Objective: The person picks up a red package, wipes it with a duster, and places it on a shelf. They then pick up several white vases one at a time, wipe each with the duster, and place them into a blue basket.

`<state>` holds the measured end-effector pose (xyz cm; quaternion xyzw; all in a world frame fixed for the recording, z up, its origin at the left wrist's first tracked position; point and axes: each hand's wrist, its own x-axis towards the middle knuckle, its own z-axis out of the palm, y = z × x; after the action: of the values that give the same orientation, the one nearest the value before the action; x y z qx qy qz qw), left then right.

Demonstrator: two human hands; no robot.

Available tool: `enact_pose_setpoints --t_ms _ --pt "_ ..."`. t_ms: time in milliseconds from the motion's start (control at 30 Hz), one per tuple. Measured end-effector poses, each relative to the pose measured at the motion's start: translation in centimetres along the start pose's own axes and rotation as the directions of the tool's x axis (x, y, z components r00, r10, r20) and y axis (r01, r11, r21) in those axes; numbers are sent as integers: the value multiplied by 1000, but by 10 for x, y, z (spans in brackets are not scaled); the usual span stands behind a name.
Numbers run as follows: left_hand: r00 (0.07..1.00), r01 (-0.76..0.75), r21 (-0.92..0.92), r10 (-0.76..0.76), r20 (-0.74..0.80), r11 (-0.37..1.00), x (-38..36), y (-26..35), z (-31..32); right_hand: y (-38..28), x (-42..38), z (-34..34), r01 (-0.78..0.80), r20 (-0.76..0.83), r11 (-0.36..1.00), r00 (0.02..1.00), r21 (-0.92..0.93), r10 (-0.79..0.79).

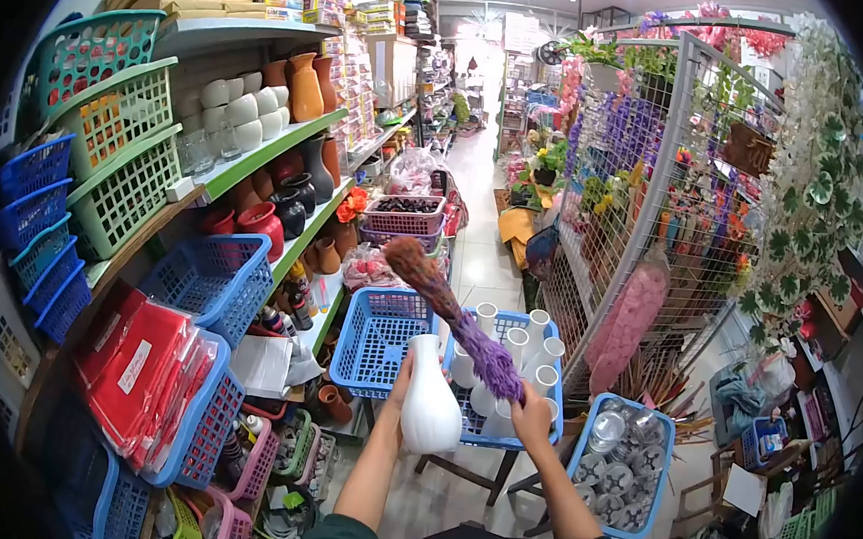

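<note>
The left hand [401, 391] cups the left side of a white vase [432, 398], its fingers part-open around the body and mostly hidden. The vase is in front of the person, neck up, and looks like glazed ceramic: probably stiff, slippery and breakable, best held below the neck with a palm against the belly. To its right, the fluffy duster [486, 357] should be light and soft (its handle is hidden); the right hand [533, 415] has its fingers curled closed at its lower end.

The vase is glossy, narrow-necked and round-bellied; the duster runs from brown to purple.
</note>
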<state>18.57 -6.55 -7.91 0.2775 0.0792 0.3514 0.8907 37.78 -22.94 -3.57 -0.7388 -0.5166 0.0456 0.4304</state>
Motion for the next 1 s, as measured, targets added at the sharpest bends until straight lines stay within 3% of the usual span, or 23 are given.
enact_pose_setpoints --t_ms 33,100,167,233,267,300,333,367,433,467,567,600,767,900,1000 --pt "997 -59 50 61 -53 997 -6 4 -4 -7 -1 4 -104 83 994 991 17 102" --pt "969 -167 158 191 -157 973 -21 11 -12 7 -7 36 -47 99 997 994 69 40" --pt "951 -191 162 224 -215 968 -37 16 -21 16 -12 72 5 131 967 990 256 -40" --pt "900 -133 282 235 -367 950 -57 17 -30 15 -10 102 -70 246 947 969 315 -10" --pt "892 -146 279 248 -377 949 -63 17 -36 6 -6 112 -326 440 847 889 421 124" --pt "884 -152 279 257 -391 948 -72 17 -43 -4 -1 122 -572 629 685 748 451 210" --pt "878 -142 292 256 -404 946 -80 18 -45 -8 6 138 -636 697 675 673 374 247" --pt "872 -131 304 255 -417 944 -88 20 -45 0 10 166 -637 707 677 665 368 241" --pt "828 -164 297 295 -477 941 -102 22 -48 5 11 213 -246 467 957 872 154 149" --pt "824 -183 307 316 -470 934 -108 24 -55 0 15 223 -288 540 955 816 72 205" --pt "826 -211 313 340 -449 926 -123 32 -59 -5 18 268 -214 533 976 822 -36 200" --pt "815 -221 307 348 -463 926 -127 33 -59 -9 20 276 -269 573 962 781 -54 251" --pt "820 -155 339 313 -480 928 -138 37 -72 0 10 317 -244 551 967 797 -79 246" --pt "821 -145 302 285 -495 942 -142 37 -75 13 6 320 -212 505 977 844 11 177" --pt "815 -159 293 292 -500 943 -143 35 -80 16 10 314 -412 551 893 795 182 254"
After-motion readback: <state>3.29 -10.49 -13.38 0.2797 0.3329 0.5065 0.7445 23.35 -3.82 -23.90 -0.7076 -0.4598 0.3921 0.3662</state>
